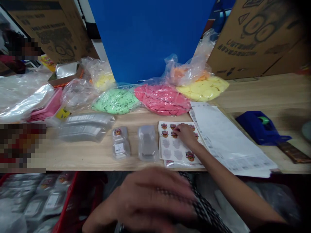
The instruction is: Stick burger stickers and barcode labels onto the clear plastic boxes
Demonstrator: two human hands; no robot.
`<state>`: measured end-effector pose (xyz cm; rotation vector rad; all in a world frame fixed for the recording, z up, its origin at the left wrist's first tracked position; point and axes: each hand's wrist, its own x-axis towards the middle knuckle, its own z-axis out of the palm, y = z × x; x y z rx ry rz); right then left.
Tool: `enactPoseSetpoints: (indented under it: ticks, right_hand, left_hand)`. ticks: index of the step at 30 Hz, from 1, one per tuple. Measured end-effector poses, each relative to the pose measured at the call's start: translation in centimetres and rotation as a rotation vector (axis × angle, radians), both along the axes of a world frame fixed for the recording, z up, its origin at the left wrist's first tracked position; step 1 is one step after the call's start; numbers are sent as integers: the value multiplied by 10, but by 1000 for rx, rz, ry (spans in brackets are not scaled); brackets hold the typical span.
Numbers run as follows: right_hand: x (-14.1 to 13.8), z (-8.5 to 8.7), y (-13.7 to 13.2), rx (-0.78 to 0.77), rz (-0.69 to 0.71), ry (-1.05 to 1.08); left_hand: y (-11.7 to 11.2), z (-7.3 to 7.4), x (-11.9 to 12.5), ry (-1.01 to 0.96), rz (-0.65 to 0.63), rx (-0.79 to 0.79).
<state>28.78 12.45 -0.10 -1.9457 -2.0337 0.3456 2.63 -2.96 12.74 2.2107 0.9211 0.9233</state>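
My right hand (186, 135) reaches over a sheet of round cartoon stickers (171, 144), its thumb and fingertips pinched at a sticker in the second row. Several spots on that sheet are bare outlines. Blurred by motion, my left hand (153, 199) hangs in front of the table edge, fingers stretched to the right with nothing visible in them. Left of the sheet lies a clear plastic clamshell box (147, 144) without a label. Beside it, another clear box (120, 144) carries a cartoon sticker and a white barcode label.
Bags of green (116, 101), pink (165, 100) and yellow (204, 88) material line the back. White label sheets (225, 142) and a blue tape dispenser (259, 127) lie right. Nested clear trays (82, 127) lie left; a red crate (69, 200) of boxes stands below.
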Motion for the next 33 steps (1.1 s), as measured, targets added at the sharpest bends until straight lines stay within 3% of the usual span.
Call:
enactPoseSetpoints:
  ticks: [2,4,7,10,18,23,25,28,33]
  right_hand:
    - [1,-1,2,-7,7,-13]
    - [2,-2,3,-12,13,-27]
    - [2,-3,6,-16,27,-47]
    - [2,-1,8,-17,45,-61]
    - [4,15,-15,62,81,26]
    - [0,51,-40,313,-61,331]
    - [-10,68,-42,241,-117,522]
    - [-35,83,-34,27,-23,718]
    - [-78,82,1,-159,180,846]
  left_hand:
    - [21,-12,-6,9,34,59]
    - [46,-35,-8,38,170,102]
    - [74,-73,-10,130,276,38]
    - [82,-90,-14,181,277,-63]
    - [73,-89,-15,187,201,-182]
    - [71,-92,-13,120,218,-222]
    - [70,-91,-14,92,224,-240]
    - [70,-92,-14,98,210,-221]
    - [71,-96,-15,136,176,-148]
